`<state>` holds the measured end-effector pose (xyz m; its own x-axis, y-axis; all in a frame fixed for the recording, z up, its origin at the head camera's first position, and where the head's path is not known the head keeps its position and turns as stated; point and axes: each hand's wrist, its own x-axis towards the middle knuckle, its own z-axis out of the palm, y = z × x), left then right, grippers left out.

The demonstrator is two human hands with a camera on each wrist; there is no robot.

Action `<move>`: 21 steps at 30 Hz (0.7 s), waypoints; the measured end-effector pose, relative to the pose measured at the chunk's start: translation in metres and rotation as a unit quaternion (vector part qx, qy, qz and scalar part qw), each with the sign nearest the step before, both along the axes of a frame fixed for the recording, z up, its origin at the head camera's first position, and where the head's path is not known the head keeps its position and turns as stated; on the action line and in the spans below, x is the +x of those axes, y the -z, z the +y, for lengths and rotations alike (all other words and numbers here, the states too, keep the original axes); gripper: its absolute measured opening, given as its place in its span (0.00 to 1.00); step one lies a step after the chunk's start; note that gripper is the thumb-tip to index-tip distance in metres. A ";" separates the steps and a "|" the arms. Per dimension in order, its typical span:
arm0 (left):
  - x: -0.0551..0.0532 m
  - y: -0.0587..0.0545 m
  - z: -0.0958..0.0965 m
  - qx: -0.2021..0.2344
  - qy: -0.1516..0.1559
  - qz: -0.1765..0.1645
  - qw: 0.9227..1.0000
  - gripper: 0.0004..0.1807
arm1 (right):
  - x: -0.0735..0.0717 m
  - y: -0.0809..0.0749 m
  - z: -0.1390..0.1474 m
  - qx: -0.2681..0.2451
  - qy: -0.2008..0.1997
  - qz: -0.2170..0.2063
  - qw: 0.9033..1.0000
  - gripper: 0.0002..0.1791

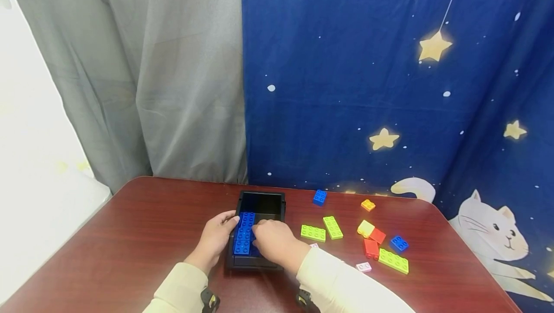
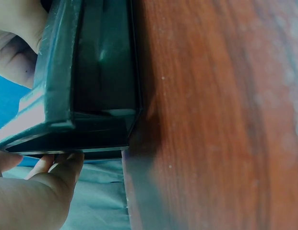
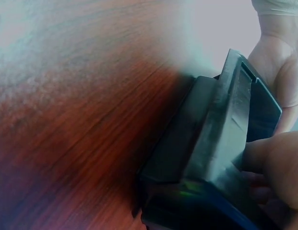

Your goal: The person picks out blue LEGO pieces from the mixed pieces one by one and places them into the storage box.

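A black rectangular box (image 1: 255, 263) stands on the table, with blue studded toy bricks (image 1: 245, 229) lined along its left side. At the box's left wall is my left hand (image 1: 215, 237), gripping it with the thumb at the rim; in the left wrist view its fingers (image 2: 67, 167) bend against the outside. My right hand (image 1: 277, 241) reaches over the right wall into the box, fingers curled down beside the blue bricks. In the right wrist view its fingertips go out of sight behind the box wall, and I cannot tell what they hold.
Right of the box lie green bricks (image 1: 333, 227), red bricks (image 1: 371, 248), a yellow brick (image 1: 365, 228), an orange brick (image 1: 368, 205) and a pink brick (image 1: 363, 267). One blue brick (image 1: 320, 197) lies near the table's back edge, another blue brick (image 1: 399, 244) farther right. Curtains hang behind the table.
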<state>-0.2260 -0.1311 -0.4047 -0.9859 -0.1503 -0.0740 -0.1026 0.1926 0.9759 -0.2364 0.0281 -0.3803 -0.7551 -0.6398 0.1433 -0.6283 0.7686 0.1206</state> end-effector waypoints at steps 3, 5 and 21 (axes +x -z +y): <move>0.000 0.000 0.000 0.001 0.000 0.001 1.000 0.23 | -0.001 0.000 -0.001 -0.002 0.008 -0.009 1.000 0.15; 0.000 0.000 0.000 0.001 0.000 0.001 1.000 0.23 | -0.001 -0.001 -0.001 -0.005 0.013 -0.018 1.000 0.15; 0.001 0.000 -0.001 0.009 0.006 0.004 1.000 0.23 | -0.003 0.003 -0.002 -0.024 0.011 -0.015 1.000 0.20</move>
